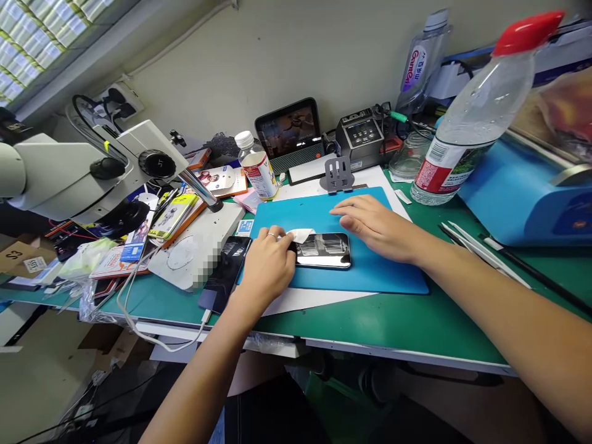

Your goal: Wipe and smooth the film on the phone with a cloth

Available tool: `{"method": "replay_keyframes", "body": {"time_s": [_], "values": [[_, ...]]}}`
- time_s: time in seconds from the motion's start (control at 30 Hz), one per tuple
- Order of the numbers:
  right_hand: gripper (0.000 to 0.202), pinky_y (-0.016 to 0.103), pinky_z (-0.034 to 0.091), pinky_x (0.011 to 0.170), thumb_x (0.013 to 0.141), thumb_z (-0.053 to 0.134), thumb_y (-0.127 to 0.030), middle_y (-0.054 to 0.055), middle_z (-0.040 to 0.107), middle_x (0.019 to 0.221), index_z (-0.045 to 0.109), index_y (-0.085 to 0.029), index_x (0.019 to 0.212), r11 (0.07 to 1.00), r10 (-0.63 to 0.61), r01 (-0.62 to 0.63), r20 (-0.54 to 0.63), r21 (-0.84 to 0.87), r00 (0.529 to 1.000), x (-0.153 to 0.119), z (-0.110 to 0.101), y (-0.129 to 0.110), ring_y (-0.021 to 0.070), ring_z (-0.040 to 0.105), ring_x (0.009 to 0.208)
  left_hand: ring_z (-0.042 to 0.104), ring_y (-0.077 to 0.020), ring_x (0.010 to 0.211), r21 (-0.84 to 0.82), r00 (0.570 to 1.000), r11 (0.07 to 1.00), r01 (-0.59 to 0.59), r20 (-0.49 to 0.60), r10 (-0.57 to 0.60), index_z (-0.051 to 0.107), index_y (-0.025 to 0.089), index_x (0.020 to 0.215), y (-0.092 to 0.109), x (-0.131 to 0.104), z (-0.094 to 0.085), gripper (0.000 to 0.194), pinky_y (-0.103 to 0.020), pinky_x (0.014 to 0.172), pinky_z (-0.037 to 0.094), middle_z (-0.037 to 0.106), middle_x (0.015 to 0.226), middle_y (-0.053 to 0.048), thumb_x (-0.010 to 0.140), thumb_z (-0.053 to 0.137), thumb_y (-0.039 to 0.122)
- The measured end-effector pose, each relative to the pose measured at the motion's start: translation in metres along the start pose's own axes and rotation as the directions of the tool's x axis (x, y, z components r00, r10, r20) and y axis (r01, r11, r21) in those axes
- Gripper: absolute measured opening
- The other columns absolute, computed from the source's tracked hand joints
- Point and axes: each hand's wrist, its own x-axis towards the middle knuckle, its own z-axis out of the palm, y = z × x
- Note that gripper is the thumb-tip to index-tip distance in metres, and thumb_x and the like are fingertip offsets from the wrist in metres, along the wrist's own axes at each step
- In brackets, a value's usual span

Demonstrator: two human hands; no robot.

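Note:
A smartphone (324, 253) lies face up on a blue work mat (296, 213), its glossy screen reflecting light. My left hand (271, 259) is over the phone's left end, fingers curled on a crumpled white wipe (301, 235) that sticks out over the screen's upper left. A ring shows on one finger. My right hand (370, 227) hovers above the mat to the right of the phone, fingers stretched out and holding nothing. Left of my left hand, a second dark phone (225, 271) lies with a white cable plugged into its lower end.
A microscope (92, 176) stands at the left beside boxes and papers. Behind the mat are a drink bottle (258, 166), a display screen (289, 129) and a grey phone stand (338, 174). On the right are a red-capped bottle (476, 117), tweezers (485, 253) and a blue machine (522, 191).

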Motion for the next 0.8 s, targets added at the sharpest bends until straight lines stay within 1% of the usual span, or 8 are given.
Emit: {"method": "replay_keyframes", "body": {"time_s": [0.1,0.2,0.27,0.33,0.53,0.6,0.73,0.8], "values": [[0.088,0.062,0.038,0.113,0.096,0.019,-0.081,0.019,0.069,0.130,0.076,-0.019,0.121,1.000,0.006,-0.006,0.005,-0.004,1.000,-0.001,0.000,0.000,0.0395,0.053,0.131,0.057,-0.0290,0.105,-0.010,1.000,1.000,-0.025,0.011,0.025,0.072,0.018,0.127,0.014,-0.006,-0.003,0.041,-0.042,0.097,0.051,0.067,0.125,-0.009,0.096,0.045,0.013],[0.089,0.062,0.038,0.113,0.096,0.019,-0.080,0.020,0.068,0.131,0.076,-0.017,0.122,1.000,0.005,-0.005,0.012,-0.003,1.000,-0.001,0.001,-0.001,0.0395,0.052,0.132,0.056,-0.0295,0.108,-0.063,0.998,0.996,-0.065,0.011,0.066,0.067,0.016,0.134,0.024,-0.025,-0.003,0.045,-0.043,0.098,0.050,0.066,0.127,-0.010,0.095,0.045,0.013],[0.090,0.062,0.038,0.113,0.096,0.018,-0.080,0.021,0.067,0.131,0.076,-0.015,0.122,1.000,0.001,-0.001,0.018,0.000,1.000,-0.001,0.001,-0.002,0.0401,0.052,0.132,0.056,-0.0299,0.111,-0.103,0.997,0.991,-0.081,-0.004,0.081,0.065,0.014,0.137,0.025,-0.035,-0.002,0.047,-0.043,0.099,0.049,0.065,0.130,-0.011,0.094,0.045,0.013],[0.091,0.062,0.038,0.113,0.096,0.019,-0.080,0.021,0.067,0.131,0.076,-0.015,0.122,1.000,0.001,-0.001,0.025,0.007,1.000,0.000,0.001,-0.002,0.0406,0.052,0.132,0.055,-0.0297,0.111,-0.110,0.998,0.992,-0.069,-0.008,0.069,0.065,0.015,0.137,0.022,-0.034,-0.001,0.048,-0.044,0.099,0.049,0.064,0.131,-0.011,0.094,0.045,0.013],[0.084,0.063,0.037,0.114,0.097,0.021,-0.079,0.018,0.069,0.132,0.076,-0.021,0.123,1.000,0.024,-0.024,0.011,0.019,1.000,0.000,0.002,0.003,0.0398,0.054,0.132,0.056,-0.0305,0.106,-0.035,1.000,0.999,-0.004,0.027,0.005,0.070,0.016,0.127,0.018,-0.001,-0.003,0.040,-0.044,0.092,0.050,0.066,0.128,-0.011,0.098,0.043,0.016],[0.083,0.063,0.037,0.114,0.097,0.020,-0.078,0.018,0.068,0.132,0.075,-0.021,0.124,1.000,0.026,-0.026,0.013,0.015,1.000,0.000,0.001,0.003,0.0394,0.053,0.133,0.056,-0.0302,0.106,-0.041,1.000,0.999,-0.010,0.028,0.012,0.069,0.015,0.128,0.019,-0.006,-0.004,0.041,-0.044,0.092,0.050,0.066,0.127,-0.011,0.097,0.043,0.015],[0.085,0.063,0.037,0.114,0.098,0.019,-0.078,0.019,0.067,0.134,0.076,-0.020,0.122,1.000,0.018,-0.018,0.029,0.002,0.999,0.000,0.001,0.000,0.0398,0.051,0.134,0.056,-0.0295,0.109,-0.086,0.999,0.996,-0.038,0.000,0.038,0.064,0.015,0.137,0.021,-0.029,-0.002,0.048,-0.043,0.094,0.049,0.065,0.131,-0.010,0.094,0.044,0.013],[0.085,0.063,0.037,0.114,0.097,0.019,-0.078,0.019,0.067,0.133,0.076,-0.020,0.121,1.000,0.015,-0.015,0.032,0.005,0.999,0.000,0.001,-0.001,0.0400,0.051,0.134,0.055,-0.0297,0.111,-0.085,1.000,0.996,-0.026,-0.006,0.025,0.064,0.016,0.138,0.020,-0.031,-0.002,0.049,-0.043,0.093,0.049,0.065,0.132,-0.010,0.094,0.044,0.012]]}}
